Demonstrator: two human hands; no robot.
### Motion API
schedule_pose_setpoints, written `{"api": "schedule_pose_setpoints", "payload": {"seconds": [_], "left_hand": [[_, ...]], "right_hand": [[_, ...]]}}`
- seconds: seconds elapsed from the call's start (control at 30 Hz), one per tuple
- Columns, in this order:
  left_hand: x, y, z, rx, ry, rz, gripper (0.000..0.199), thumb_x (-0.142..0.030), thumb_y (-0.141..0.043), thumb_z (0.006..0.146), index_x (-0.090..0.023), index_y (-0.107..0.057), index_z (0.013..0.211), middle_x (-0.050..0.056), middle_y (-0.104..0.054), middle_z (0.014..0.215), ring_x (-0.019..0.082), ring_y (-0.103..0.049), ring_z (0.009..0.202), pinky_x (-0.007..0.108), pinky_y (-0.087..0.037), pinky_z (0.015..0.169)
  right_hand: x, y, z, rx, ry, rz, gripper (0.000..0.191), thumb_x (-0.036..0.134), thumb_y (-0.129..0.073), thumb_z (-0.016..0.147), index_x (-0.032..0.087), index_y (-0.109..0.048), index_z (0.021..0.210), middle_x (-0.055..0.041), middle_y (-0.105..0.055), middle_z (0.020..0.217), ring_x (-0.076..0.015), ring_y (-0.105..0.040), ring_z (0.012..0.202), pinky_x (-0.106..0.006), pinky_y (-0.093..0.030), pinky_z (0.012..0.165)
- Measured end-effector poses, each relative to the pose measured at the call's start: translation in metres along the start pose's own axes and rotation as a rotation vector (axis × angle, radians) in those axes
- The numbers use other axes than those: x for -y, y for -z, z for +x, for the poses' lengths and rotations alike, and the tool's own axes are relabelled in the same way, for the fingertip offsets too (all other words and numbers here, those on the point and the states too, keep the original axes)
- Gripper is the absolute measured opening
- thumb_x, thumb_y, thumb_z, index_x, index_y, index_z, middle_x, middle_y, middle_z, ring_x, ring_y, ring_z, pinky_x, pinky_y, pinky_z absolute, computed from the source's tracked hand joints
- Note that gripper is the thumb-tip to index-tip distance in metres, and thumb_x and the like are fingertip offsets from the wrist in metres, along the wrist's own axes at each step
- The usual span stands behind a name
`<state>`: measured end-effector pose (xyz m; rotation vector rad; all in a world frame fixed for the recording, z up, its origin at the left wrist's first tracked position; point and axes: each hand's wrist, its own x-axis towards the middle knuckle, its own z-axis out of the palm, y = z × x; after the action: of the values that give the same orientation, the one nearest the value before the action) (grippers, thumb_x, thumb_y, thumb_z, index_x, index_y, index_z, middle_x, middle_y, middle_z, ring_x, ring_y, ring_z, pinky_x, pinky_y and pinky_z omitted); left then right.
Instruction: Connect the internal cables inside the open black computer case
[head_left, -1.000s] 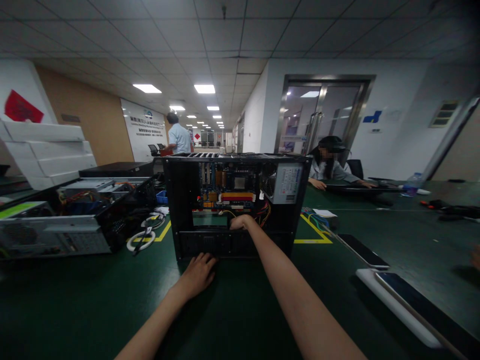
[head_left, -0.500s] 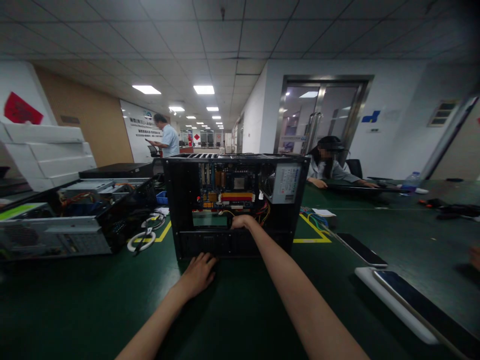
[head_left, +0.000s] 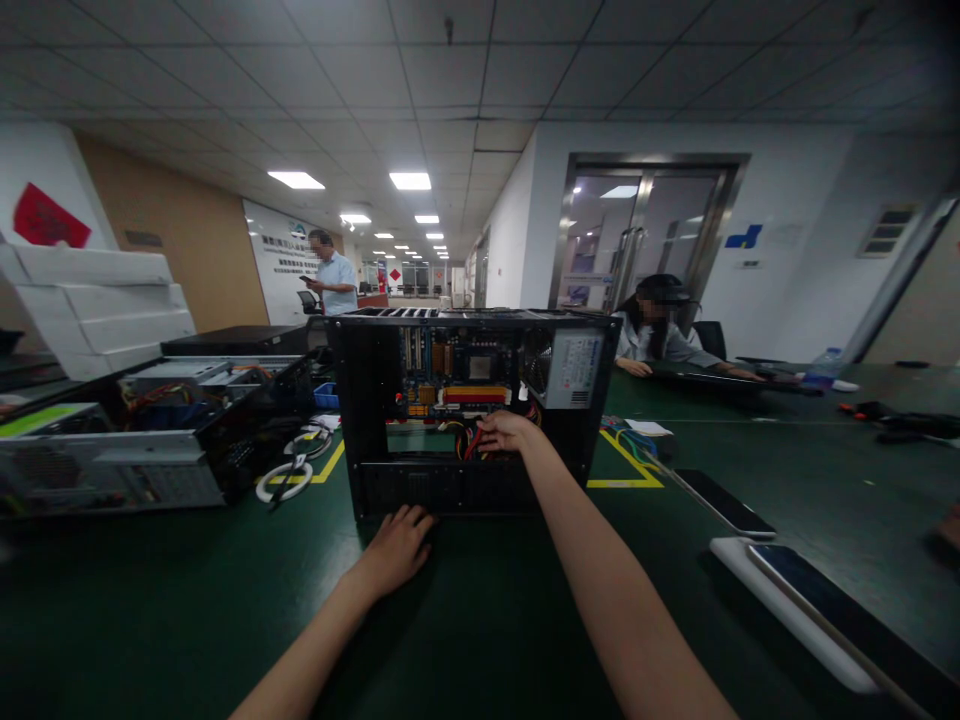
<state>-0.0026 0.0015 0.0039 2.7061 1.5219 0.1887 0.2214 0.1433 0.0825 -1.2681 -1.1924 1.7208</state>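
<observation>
Right hand (head_left: 510, 432) is reaching into the open computer case (head_left: 409, 490), fingers closed around what looks like a bundle of red, yellow and black cables (head_left: 471, 442). Left hand (head_left: 397, 548) is palm-down on the green counter (head_left: 469, 620), fingers a bit spread, tips right by the case's bottom edge; can't tell if they're actually bracing it.

Case stands upright, open side facing the wearer, with the cables low inside, below the motherboard (head_left: 459, 352). Power supply (head_left: 576, 368) sits top right.

What I'd worry about: a hard tug could strain a connector or yank something loose, since I can't see where those wires end. Knuckles are also pretty near the red and yellow slots (head_left: 476, 396), so a slip upward might knock them. And if the left hand isn't bracing, a pull outward could tip the case.

Further out, there's a coiled white cable (head_left: 283, 482) and another opened case (head_left: 120, 470) on the left.
</observation>
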Motion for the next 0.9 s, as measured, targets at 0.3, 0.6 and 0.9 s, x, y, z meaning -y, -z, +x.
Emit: {"api": "schedule_pose_setpoints", "payload": {"seconds": [0.3,0.6,0.9], "left_hand": [[0.000,0.000,-0.001,-0.007,-0.007,-0.013,0.035,-0.026,-0.038,0.077,-0.026,-0.038,0.112,0.004,-0.041,0.112,0.021,-0.036,0.105,0.039,-0.031,0.087],[-0.001,0.002,-0.001,-0.006,-0.004,-0.011,0.035,-0.026,-0.039,0.077,-0.026,-0.039,0.112,0.004,-0.042,0.112,0.021,-0.037,0.105,0.038,-0.031,0.087],[-0.003,0.004,-0.002,0.004,0.003,-0.009,0.035,-0.026,-0.038,0.077,-0.026,-0.039,0.112,0.004,-0.042,0.111,0.021,-0.037,0.104,0.037,-0.032,0.085]], "right_hand": [[-0.008,-0.003,0.016,-0.127,-0.177,0.318,0.013,0.008,-0.034,0.080,0.016,-0.037,0.070,-0.0006,-0.049,0.069,-0.0114,-0.053,0.067,-0.032,-0.045,0.062],[-0.005,-0.004,0.022,-0.209,-0.194,0.391,0.018,0.006,-0.029,0.079,0.016,-0.036,0.067,-0.0005,-0.047,0.070,-0.0097,-0.051,0.066,-0.033,-0.043,0.066],[-0.011,-0.005,0.031,-0.283,-0.140,0.361,0.018,0.007,-0.029,0.079,0.016,-0.037,0.064,0.0006,-0.045,0.069,-0.0075,-0.049,0.062,-0.031,-0.044,0.068]]}}
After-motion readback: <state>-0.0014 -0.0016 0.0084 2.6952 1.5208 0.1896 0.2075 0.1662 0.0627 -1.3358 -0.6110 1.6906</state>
